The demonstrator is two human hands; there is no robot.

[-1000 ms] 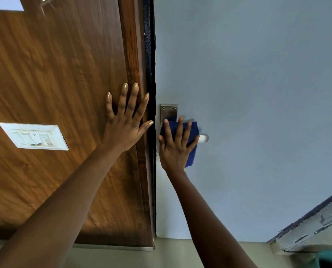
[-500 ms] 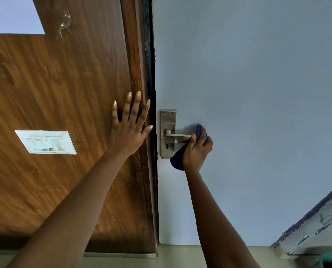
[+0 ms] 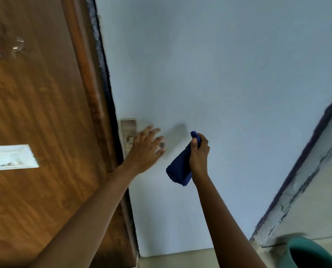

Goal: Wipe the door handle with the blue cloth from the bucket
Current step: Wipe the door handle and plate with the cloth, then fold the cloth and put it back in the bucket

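While the right hand [image 3: 199, 153] is closed in a fist around the blue cloth [image 3: 179, 169], it hangs just off the pale door [image 3: 219, 74], to the right of the door handle [image 3: 129, 141] and clear of it. The cloth droops below the fist. The left hand [image 3: 145, 149], blurred, has its fingers spread apart and lies across the lever, hiding most of it; only the steel backplate and the lever's tip show. A white switch plate [image 3: 10, 157] sits on the wood panel [image 3: 35, 113] at left. A teal bucket [image 3: 312, 254] stands at the lower right. No writing is legible anywhere.
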